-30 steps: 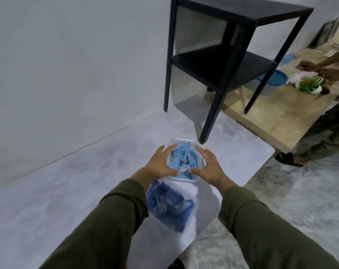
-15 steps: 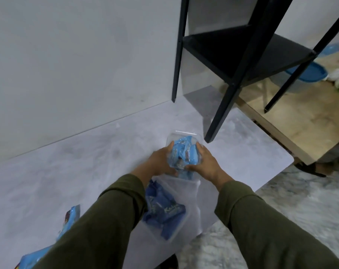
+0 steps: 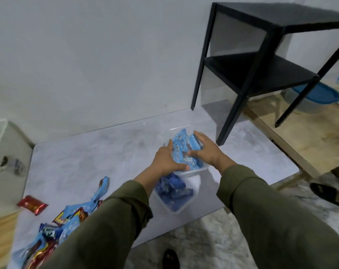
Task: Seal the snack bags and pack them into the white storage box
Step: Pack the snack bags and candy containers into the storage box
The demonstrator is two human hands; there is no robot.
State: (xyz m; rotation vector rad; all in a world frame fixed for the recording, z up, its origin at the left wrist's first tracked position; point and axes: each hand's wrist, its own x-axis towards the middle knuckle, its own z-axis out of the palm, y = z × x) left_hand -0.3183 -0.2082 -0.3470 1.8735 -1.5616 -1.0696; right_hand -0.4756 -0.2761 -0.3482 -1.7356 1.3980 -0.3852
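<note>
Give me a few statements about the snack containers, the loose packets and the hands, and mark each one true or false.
1. Both hands press on light blue snack packets heaped in the farther clear plastic container. True: left hand, right hand.
2. The nearer clear plastic container holds red packets. False: dark blue packets.
3. A lone red wrapped packet lies left of the loose pile of mixed snack packets. True.
4. The black metal shelf stand carries snack packets. False: nothing shows on its shelves.
</note>
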